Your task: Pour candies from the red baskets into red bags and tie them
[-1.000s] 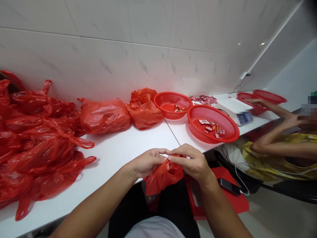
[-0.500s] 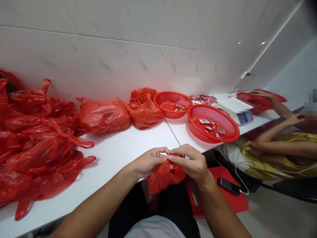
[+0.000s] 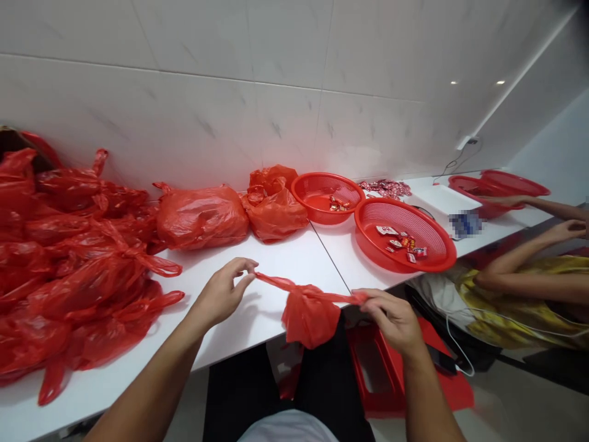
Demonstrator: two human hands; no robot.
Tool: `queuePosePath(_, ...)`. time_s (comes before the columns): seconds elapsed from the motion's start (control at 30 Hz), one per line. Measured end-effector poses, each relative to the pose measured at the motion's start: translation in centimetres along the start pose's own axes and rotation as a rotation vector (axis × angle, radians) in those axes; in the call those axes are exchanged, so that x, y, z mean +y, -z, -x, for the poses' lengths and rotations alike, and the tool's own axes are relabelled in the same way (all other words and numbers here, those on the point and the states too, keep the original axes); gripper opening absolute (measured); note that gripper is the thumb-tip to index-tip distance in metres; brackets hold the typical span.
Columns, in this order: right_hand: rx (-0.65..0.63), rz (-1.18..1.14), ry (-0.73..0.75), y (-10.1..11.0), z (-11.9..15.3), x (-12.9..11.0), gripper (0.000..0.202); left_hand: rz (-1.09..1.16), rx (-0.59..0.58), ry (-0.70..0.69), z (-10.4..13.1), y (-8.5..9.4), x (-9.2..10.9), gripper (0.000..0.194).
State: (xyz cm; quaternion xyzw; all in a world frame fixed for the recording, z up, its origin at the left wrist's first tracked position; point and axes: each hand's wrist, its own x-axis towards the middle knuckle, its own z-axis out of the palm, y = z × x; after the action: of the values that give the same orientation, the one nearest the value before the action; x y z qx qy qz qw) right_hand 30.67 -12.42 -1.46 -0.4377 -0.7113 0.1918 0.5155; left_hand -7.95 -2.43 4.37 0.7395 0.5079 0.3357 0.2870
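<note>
A small red plastic bag hangs between my hands at the front edge of the white table. Its two handles are stretched out sideways, with a knot at the top of the bag. My left hand pinches the end of one handle between thumb and fingers. At the other side, my right hand is closed on the opposite handle. What the bag contains is hidden.
Tied red bags are heaped at left. Two fuller bags, one large and one smaller, stand by the wall. Red baskets hold wrapped sweets. A co-worker's arm is at far right.
My hands have moved apart, the left one leftward and the right one rightward. The bag's handles, bunched between my fingers before, are now pulled taut around a knot.
</note>
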Motion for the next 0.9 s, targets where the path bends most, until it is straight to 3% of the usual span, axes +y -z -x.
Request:
queuePosePath(0.07, 0.003, -0.14, -0.09, -0.9, 0.0, -0.2, 0.039, 0.111, 0.006, 0.019, 0.5, 0.0, 0.4, 0.026)
queuePosePath(0.13, -0.094, -0.228, -0.133, -2.5, -0.9, -1.2, 0.043, 0.217, -0.074, -0.016, 0.7, -0.6, 2.0, 0.025)
queuePosePath(0.23, -0.225, -0.215, -0.221, -5.4, -2.7, -3.1, 0.021, 0.241, -0.118, -0.047, 0.7, -1.5, 4.8, 0.021)
queuePosePath(0.37, -0.333, -0.076, -0.295, -8.2, -3.7, -4.8, 0.097, 0.327, -0.101, -0.016, 0.9, -2.4, 6.4, 0.02)
queuePosePath(0.43, -0.381, -0.002, -0.231, -9.6, -3.6, -5.1, 0.112, 0.39, -0.114, -0.02, 1.3, -2.7, 6.5, 0.019)
queuePosePath(0.5, -0.411, 0.019, -0.156, -11.3, -3.4, -5.2, 0.09, 0.423, -0.149, -0.054, 1.8, -2.8, 6.5, 0.019)
queuePosePath(0.6, -0.408, -0.039, -0.145, -13.3, -3.2, -5.0, 0.019, 0.416, -0.227, -0.148, 2.9, -2.8, 5.9, 0.016)
queuePosePath(0.63, -0.384, -0.069, -0.171, -13.5, -3.2, -4.9, 0.015, 0.395, -0.249, -0.178, 3.3, -2.7, 5.6, 0.027)
queuePosePath(0.77, -0.29, -0.194, -0.313, -12.9, -3.3, -5.1, 0.009, 0.226, -0.351, -0.17, 5.2, -3.3, 3.3, 0.133)
queuePosePath(0.8, -0.29, -0.241, -0.332, -12.6, -3.4, -5.3, 0.007, 0.188, -0.37, -0.136, 5.8, -3.7, 2.9, 0.142)
queuePosePath(0.83, -0.3, -0.289, -0.336, -12.3, -3.5, -5.7, 0.007, 0.164, -0.378, -0.098, 6.2, -4.2, 2.7, 0.14)
queuePosePath(0.9, -0.326, -0.367, -0.3, -12.1, -3.8, -6.5, 0.012, 0.171, -0.37, -0.033, 6.8, -5.3, 2.5, 0.106)
